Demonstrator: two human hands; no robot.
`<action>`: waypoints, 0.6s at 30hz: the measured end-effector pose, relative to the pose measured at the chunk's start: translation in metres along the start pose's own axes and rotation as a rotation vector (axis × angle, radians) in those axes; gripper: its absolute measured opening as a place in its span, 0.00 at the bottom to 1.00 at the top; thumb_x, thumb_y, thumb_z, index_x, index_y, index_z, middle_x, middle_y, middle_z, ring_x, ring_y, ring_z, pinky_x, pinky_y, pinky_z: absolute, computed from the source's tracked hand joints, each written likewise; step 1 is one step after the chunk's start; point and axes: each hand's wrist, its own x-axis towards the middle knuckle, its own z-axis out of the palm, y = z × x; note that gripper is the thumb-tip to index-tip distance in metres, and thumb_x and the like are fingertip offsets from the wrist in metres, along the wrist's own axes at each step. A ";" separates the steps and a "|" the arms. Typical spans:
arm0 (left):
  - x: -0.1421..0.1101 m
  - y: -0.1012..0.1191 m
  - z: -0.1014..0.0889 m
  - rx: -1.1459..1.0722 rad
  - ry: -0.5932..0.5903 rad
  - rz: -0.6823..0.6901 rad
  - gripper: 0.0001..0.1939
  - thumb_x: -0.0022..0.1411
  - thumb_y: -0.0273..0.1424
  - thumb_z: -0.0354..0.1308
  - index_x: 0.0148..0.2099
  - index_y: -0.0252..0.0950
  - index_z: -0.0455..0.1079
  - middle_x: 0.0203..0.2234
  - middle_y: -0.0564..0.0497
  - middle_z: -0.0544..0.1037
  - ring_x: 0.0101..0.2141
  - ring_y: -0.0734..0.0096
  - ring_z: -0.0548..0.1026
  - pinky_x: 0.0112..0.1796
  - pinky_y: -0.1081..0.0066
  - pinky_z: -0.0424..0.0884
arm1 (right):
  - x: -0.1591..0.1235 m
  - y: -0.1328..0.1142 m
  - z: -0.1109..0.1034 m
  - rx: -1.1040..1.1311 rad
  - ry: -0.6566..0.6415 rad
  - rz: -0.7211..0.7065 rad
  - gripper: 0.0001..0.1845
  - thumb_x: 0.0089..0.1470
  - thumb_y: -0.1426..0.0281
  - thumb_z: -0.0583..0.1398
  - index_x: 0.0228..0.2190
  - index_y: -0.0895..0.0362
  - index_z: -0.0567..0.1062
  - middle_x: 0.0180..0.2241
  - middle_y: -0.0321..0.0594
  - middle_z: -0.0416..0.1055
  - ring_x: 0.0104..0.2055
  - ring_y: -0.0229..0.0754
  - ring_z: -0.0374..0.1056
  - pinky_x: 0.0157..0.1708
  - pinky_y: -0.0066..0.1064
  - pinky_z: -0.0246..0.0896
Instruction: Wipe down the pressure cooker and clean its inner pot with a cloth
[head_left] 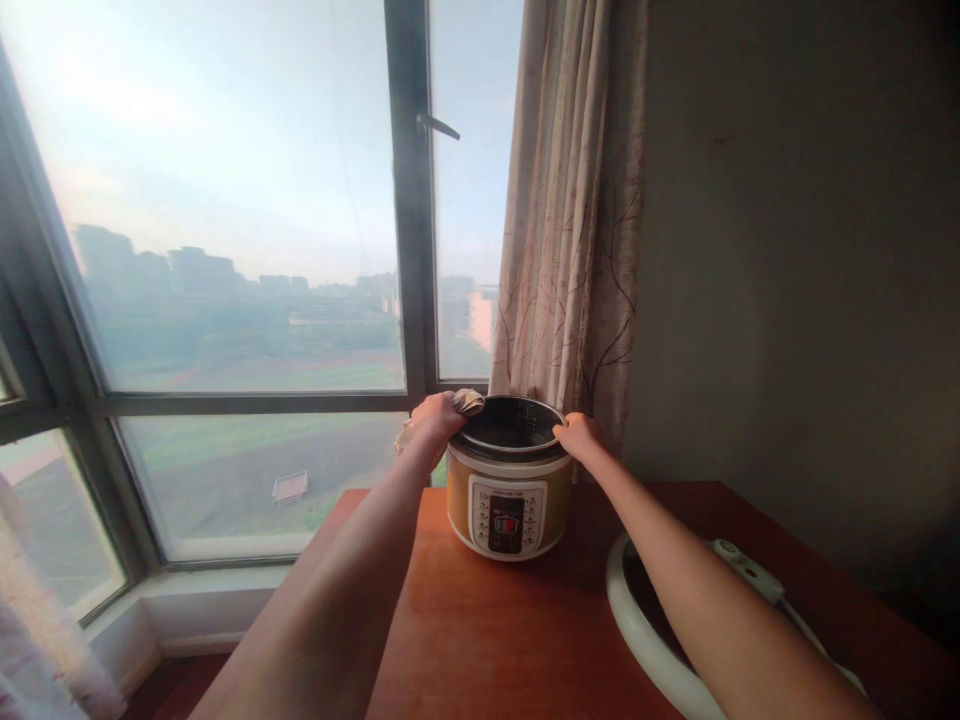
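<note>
A yellow and white electric pressure cooker point(508, 500) stands open on a reddish wooden table point(480, 630), its dark inner pot showing. My left hand point(436, 415) is closed on a beige cloth point(469, 401) pressed to the left rim of the pot. My right hand point(576, 436) grips the right rim with curled fingers. Both arms stretch forward from the bottom of the view.
The cooker's white lid point(652, 640) lies upside down on the table at the lower right, partly under my right forearm. A patterned curtain point(574, 220) hangs behind the cooker. A large window point(225, 250) fills the left, a dark wall point(810, 280) the right.
</note>
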 end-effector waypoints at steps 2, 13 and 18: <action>0.000 0.000 -0.001 -0.020 0.007 0.011 0.17 0.48 0.40 0.64 0.42 0.46 0.77 0.37 0.47 0.83 0.39 0.54 0.81 0.36 0.67 0.71 | -0.001 0.001 -0.001 0.049 -0.002 -0.010 0.17 0.63 0.61 0.61 0.49 0.57 0.73 0.50 0.43 0.72 0.47 0.45 0.71 0.46 0.43 0.71; 0.010 0.016 -0.049 -0.248 0.264 0.044 0.20 0.52 0.39 0.61 0.49 0.42 0.75 0.37 0.53 0.82 0.38 0.65 0.79 0.34 0.73 0.69 | -0.013 -0.023 -0.063 0.404 0.223 -0.196 0.14 0.55 0.69 0.59 0.41 0.63 0.78 0.28 0.39 0.76 0.31 0.41 0.70 0.30 0.28 0.62; -0.012 0.028 -0.083 -0.461 0.424 0.052 0.23 0.50 0.40 0.63 0.49 0.39 0.75 0.36 0.53 0.82 0.39 0.63 0.79 0.35 0.72 0.70 | -0.036 -0.031 -0.103 0.479 0.327 -0.257 0.26 0.50 0.69 0.57 0.50 0.64 0.75 0.26 0.39 0.76 0.31 0.43 0.70 0.30 0.28 0.59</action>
